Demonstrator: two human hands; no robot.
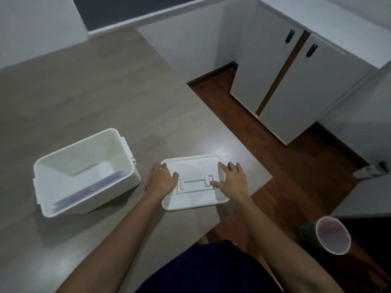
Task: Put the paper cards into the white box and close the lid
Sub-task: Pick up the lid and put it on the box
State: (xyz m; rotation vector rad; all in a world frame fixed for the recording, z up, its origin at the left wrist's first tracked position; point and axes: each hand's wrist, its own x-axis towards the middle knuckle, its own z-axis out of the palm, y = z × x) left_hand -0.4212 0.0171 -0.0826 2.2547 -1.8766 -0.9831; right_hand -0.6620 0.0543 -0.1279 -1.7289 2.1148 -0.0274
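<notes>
The white box (63, 157) stands open on the grey table, left of centre. A stack of pale purple paper cards (88, 191) lies inside it, leaning along its near wall. The white lid (194, 199), with a recessed handle on top, lies flat on the table to the right of the box. My left hand (161, 179) grips the lid's left edge. My right hand (231, 180) grips its right edge, thumb resting on the lid's top. The lid is still apart from the box.
The grey table (95, 98) ends just right of the lid, with brown wooden floor (296, 166) beyond. A white cabinet (306, 77) with two doors stands at the back right. A round pink-lined bin (332, 237) sits on the floor near my right arm.
</notes>
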